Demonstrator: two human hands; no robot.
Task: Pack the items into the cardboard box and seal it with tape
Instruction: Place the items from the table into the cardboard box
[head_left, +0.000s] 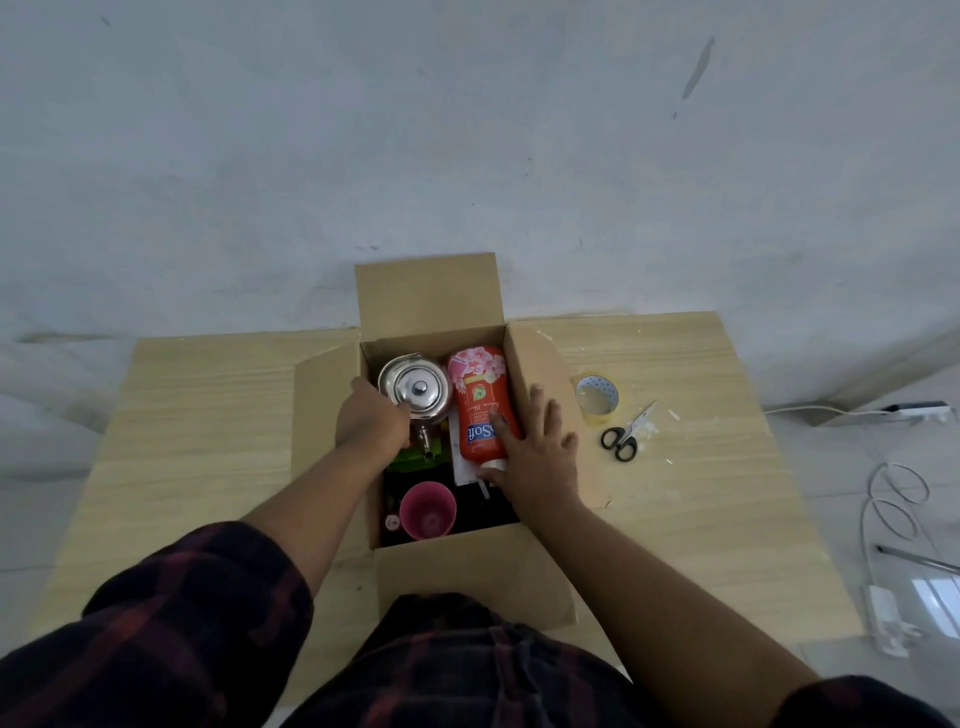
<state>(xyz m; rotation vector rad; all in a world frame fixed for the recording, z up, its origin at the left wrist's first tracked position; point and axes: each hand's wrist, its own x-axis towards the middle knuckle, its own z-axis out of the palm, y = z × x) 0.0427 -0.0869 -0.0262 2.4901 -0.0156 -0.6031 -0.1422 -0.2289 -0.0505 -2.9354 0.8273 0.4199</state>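
My left hand (371, 421) curls around the side of the metal teapot (415, 389) inside the open cardboard box (431, 296). My right hand (537, 447) lies flat, fingers spread, on the red bottle (480, 410) just beside the teapot. The tape (597, 397) and scissors (621, 436) lie on the table (701, 493) to the box's right.

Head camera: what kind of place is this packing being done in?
Probably a bare home room: wooden table against a scuffed white wall, loose cables on the floor.
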